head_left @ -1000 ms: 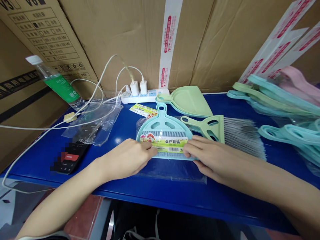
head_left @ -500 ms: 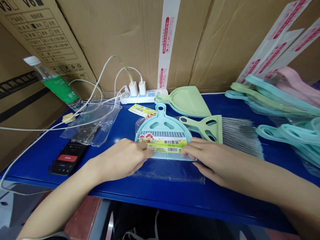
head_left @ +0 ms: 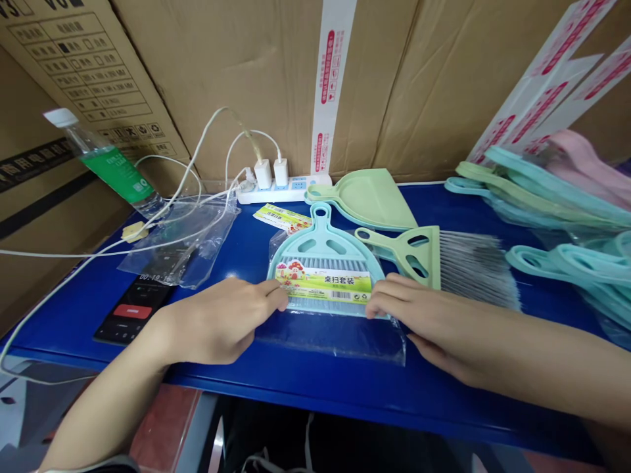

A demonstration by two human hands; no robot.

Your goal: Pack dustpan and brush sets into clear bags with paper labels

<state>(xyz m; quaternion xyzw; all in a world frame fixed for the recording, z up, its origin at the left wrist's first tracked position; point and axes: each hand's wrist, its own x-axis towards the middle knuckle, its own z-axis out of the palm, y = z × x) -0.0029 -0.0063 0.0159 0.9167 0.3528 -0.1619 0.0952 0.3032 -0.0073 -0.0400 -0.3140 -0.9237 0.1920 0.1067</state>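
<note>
A light-blue dustpan (head_left: 323, 230) lies in a clear plastic bag (head_left: 340, 335), its handle pointing away from me. A brush with grey bristles lies in it, and a green-and-yellow label card (head_left: 323, 281) with mushrooms rests across the bristles. My left hand (head_left: 231, 320) is closed at the lower left edge of this bagged set. At the opposite edge my right hand (head_left: 419, 312) has its fingers curled and pressed on the set. The bag's loose end spreads flat toward me. Behind the right hand lie a green brush (head_left: 409, 253) and a green dustpan (head_left: 377, 197).
More bagged sets (head_left: 557, 190) are heaped at the right. A second label card (head_left: 283, 217) lies near a power strip (head_left: 286, 189) with white cables. At left are a phone (head_left: 133, 312), an empty-looking plastic bag (head_left: 207, 243) and a tilted bottle (head_left: 116, 171). Cardboard boxes (head_left: 256, 66) stand behind.
Both hands have moved slightly apart, the left hand to the left and the right hand to the right. The label card and bagged set have shifted a little to the right.
</note>
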